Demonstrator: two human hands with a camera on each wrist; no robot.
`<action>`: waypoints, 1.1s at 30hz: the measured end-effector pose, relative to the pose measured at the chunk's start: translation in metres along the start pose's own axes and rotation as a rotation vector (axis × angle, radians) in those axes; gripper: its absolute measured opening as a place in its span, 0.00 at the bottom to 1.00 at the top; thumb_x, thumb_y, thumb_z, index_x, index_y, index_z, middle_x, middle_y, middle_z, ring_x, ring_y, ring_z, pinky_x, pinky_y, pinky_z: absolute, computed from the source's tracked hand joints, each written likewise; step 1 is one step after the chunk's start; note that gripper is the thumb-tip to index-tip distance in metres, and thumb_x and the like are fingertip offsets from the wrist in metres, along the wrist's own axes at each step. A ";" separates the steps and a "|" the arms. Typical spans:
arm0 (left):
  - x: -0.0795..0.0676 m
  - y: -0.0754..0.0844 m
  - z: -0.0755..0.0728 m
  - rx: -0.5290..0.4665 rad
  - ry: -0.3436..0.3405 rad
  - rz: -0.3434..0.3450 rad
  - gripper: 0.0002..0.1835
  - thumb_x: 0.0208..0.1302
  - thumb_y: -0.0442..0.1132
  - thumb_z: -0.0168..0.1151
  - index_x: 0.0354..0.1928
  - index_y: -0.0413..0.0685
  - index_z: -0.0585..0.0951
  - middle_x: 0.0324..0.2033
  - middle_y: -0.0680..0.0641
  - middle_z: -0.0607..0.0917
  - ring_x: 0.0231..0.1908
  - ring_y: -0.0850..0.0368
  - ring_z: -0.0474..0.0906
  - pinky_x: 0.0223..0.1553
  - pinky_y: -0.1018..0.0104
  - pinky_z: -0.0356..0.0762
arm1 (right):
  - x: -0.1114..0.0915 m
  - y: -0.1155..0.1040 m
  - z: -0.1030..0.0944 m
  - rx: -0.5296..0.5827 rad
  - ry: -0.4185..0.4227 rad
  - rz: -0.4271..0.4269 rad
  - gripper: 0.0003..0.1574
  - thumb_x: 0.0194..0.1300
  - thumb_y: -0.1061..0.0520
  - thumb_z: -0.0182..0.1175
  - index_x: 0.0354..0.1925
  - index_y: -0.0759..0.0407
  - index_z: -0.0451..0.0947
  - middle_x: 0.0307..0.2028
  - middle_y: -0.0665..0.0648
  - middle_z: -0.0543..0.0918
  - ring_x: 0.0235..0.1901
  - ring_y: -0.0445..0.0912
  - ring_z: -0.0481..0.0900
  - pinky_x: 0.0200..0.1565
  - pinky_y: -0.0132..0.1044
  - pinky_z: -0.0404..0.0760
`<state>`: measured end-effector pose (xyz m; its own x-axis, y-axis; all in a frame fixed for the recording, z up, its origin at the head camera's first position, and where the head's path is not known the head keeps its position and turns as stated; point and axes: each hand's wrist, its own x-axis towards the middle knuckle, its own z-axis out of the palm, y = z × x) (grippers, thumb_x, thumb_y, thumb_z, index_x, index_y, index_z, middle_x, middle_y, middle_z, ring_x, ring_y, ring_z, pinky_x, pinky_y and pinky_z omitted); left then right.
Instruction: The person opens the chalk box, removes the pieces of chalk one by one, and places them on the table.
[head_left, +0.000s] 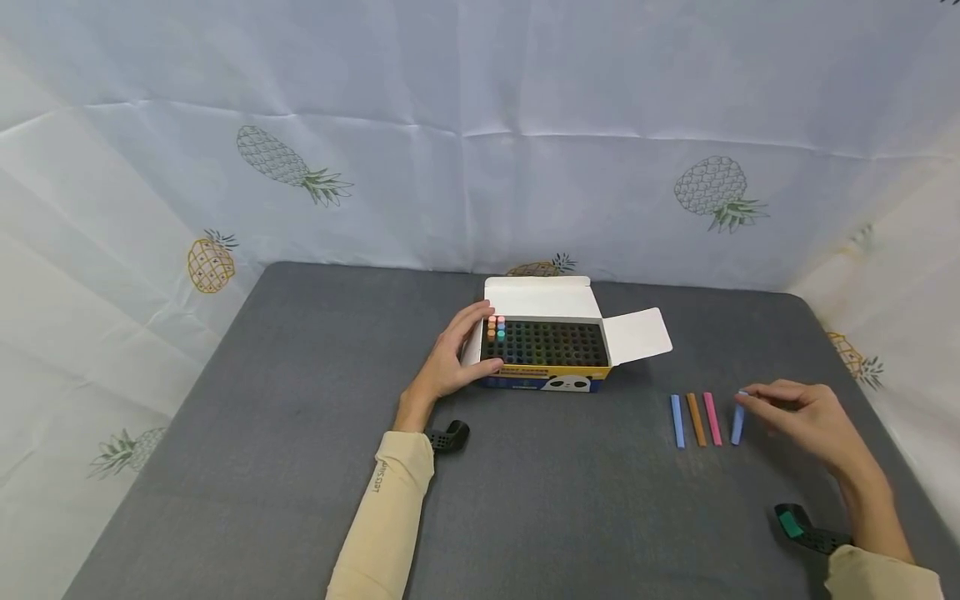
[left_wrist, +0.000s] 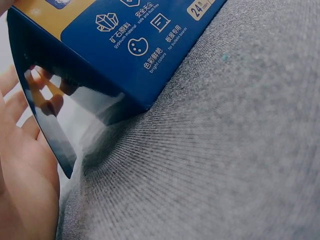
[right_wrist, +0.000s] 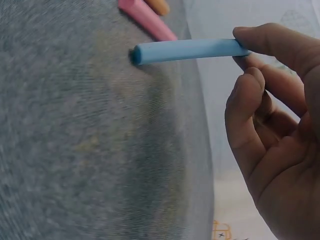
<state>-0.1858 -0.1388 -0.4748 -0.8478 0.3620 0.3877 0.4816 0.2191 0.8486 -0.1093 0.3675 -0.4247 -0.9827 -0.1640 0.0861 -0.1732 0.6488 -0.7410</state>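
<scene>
My right hand [head_left: 813, 421] pinches one end of a light blue chalk stick [right_wrist: 190, 50] between thumb and fingertips, over the right part of the table. Left of it lie a pink chalk stick [head_left: 712, 419], an orange-brown chalk stick [head_left: 697, 420] and another blue chalk stick [head_left: 677, 422], side by side. At the table's middle my left hand [head_left: 442, 362] grips the left end of an open chalk box [left_wrist: 120, 55], thumb at the front, fingers towards the back. Several coloured chalks [head_left: 496, 328] stand in the left columns of its black holed insert [head_left: 555, 342].
The box's white lid [head_left: 542, 296] is raised at the back, and a white side flap [head_left: 637, 335] sticks out right. Grey cloth covers the table [head_left: 300, 433]. Behind hangs a pineapple-print curtain [head_left: 480, 183].
</scene>
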 end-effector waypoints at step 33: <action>0.002 0.003 -0.001 -0.020 -0.006 -0.027 0.41 0.63 0.50 0.72 0.74 0.43 0.68 0.78 0.40 0.61 0.78 0.40 0.57 0.75 0.35 0.61 | 0.010 0.006 0.025 -0.235 0.039 0.147 0.23 0.70 0.50 0.66 0.51 0.68 0.87 0.27 0.35 0.81 0.26 0.32 0.67 0.28 0.28 0.65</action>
<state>-0.1864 -0.1387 -0.4708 -0.8590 0.3614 0.3626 0.4541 0.2111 0.8656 -0.1188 0.3510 -0.4450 -0.9994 -0.0300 0.0181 -0.0350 0.8189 -0.5728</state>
